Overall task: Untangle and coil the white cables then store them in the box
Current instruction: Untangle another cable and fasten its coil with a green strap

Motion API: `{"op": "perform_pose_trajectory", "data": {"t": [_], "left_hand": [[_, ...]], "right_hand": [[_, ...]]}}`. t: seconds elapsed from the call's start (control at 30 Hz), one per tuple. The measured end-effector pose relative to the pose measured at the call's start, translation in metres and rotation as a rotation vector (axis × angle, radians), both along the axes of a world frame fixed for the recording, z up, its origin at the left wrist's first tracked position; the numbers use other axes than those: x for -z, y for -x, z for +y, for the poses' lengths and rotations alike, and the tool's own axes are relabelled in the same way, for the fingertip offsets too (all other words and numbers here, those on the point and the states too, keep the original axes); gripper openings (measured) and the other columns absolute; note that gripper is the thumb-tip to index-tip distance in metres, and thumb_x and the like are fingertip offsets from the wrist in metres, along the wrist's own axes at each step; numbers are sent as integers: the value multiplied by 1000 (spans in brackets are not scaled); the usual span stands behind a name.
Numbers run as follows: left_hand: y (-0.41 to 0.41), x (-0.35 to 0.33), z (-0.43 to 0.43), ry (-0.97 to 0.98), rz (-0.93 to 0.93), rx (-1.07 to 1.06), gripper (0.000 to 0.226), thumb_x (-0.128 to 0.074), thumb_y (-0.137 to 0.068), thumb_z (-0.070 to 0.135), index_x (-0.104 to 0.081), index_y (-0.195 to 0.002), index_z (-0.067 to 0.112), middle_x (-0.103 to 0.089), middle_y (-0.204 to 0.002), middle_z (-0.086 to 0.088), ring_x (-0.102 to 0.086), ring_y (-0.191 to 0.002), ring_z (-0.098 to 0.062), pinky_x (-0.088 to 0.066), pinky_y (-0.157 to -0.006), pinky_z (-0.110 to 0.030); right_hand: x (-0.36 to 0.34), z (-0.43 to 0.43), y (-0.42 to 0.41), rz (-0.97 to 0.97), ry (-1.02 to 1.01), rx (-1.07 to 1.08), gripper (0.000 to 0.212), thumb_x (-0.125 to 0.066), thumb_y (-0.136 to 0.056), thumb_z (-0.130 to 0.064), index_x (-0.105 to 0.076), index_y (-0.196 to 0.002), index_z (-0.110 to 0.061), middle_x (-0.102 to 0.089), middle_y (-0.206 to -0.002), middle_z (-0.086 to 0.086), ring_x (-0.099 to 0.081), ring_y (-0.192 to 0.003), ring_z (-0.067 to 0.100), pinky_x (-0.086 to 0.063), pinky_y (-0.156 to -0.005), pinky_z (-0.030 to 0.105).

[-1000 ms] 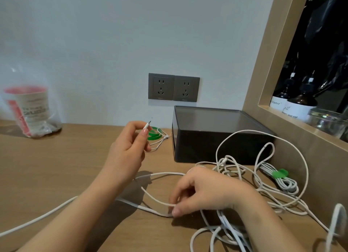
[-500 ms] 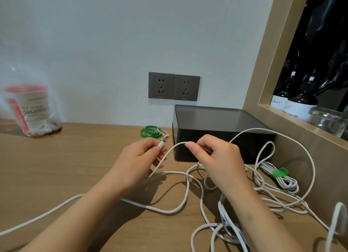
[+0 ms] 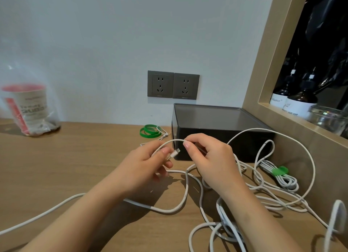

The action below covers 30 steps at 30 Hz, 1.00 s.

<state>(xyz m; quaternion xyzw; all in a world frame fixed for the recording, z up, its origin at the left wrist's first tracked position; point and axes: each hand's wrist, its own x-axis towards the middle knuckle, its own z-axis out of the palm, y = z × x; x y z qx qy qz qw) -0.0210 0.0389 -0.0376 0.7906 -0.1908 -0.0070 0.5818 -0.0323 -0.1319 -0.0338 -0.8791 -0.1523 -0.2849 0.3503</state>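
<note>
At the lower right of the frame we see the tangle (image 3: 222,231) of white cables loose on the wooden table (image 3: 66,167), one strand trailing off the lower left edge; none of it is in the box. In the centre the left hand (image 3: 146,163) pinches a cable (image 3: 174,140) just behind its plug (image 3: 175,152), and the right hand (image 3: 209,157) pinches the same cable a little further along, leaving a short arch between them; we take this as the first turn of a coil, with the plug end as anchor. At mid right one bundle (image 3: 286,182) lies coiled and cinched by a green tie (image 3: 280,171), near the box (image 3: 222,131), probably awaiting storage; we cannot tell whether the box's flat grey top is a lid. Left of it lie green bands (image 3: 148,132), handy for further coils; beyond, twin sockets (image 3: 173,85) on the pale wall, a bagged cup (image 3: 26,108) at mid left, and bottles (image 3: 299,99) and a jar (image 3: 327,118) in the niche at right.
</note>
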Motion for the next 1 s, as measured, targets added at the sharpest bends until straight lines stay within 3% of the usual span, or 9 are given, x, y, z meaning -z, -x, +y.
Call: {"op": "perform_pose_trajectory", "data": {"t": [0.07,0.2,0.33,0.47,0.67,0.73,0.83,0.93,1.0], "left_hand": [[2,-3,-1,72,24,-5,21,-46,-93,33,-60,-97,18,-60,-70,1,-57,-56,-11,-50,-57,-28],[4,-9,-2,203,171,20,50,-41,-74,56,-62,-96,16,-57,-67,-2,-53,-52,-13,-49,-52,-30],[5,-11,-2,243,194,24,37,-37,-96,34,-64,-93,9,-57,-65,-1,-54,-53,-12,-49,-50,-26],[2,-10,0,385,254,-12,28,-40,-99,19,-61,-84,9,-57,-63,0,-56,-54,-11,-52,-50,-27],[-9,-13,10,758,419,-246,21,-44,-97,20,-56,-81,13,-49,-52,2,-45,-39,-7,-43,-36,-23],[-11,-13,12,833,473,-294,25,-45,-97,30,-53,-80,14,-47,-50,2,-42,-36,-8,-39,-33,-21],[-10,-11,10,804,492,-270,40,-50,-88,55,-51,-83,15,-44,-52,2,-41,-37,-8,-39,-33,-21],[-6,-12,5,724,466,-233,51,-60,-63,59,-52,-89,16,-43,-59,2,-41,-44,-8,-42,-36,-22],[-5,-11,5,713,458,-221,53,-61,-58,58,-55,-91,17,-44,-65,0,-43,-50,-10,-44,-40,-23]], "right_hand": [[0,1,0,16,-5,-33,14,-53,-92,-27,-63,-101,-30,-49,-80,-34,-53,-87,-10,-44,-71,7],[0,1,1,35,-7,-87,13,-51,-93,-26,-60,-101,-32,-51,-80,-30,-54,-89,-5,-49,-72,16],[-1,2,3,56,-23,-131,18,-51,-93,-26,-46,-89,-43,-59,-78,-15,-56,-84,3,-51,-69,24],[0,1,1,91,-39,-82,16,-53,-91,-32,-43,-83,-41,-60,-73,-11,-60,-72,8,-54,-67,34],[-1,-7,-1,73,-168,-101,12,-54,-91,-30,-57,-80,-32,-54,-62,-9,-53,-63,5,-45,-57,23],[-3,-6,0,55,-265,-164,13,-52,-93,-28,-58,-83,-31,-55,-65,-9,-51,-62,7,-41,-53,21],[-5,-1,3,58,-327,-220,16,-48,-95,-22,-58,-86,-31,-56,-69,-19,-53,-67,0,-41,-56,13],[-5,7,8,101,-244,-276,21,-52,-93,-15,-57,-86,-34,-58,-72,-12,-54,-72,6,-45,-60,18],[-4,12,9,124,-125,-317,20,-54,-92,-15,-59,-88,-34,-59,-78,-13,-55,-79,5,-46,-66,15]]}}
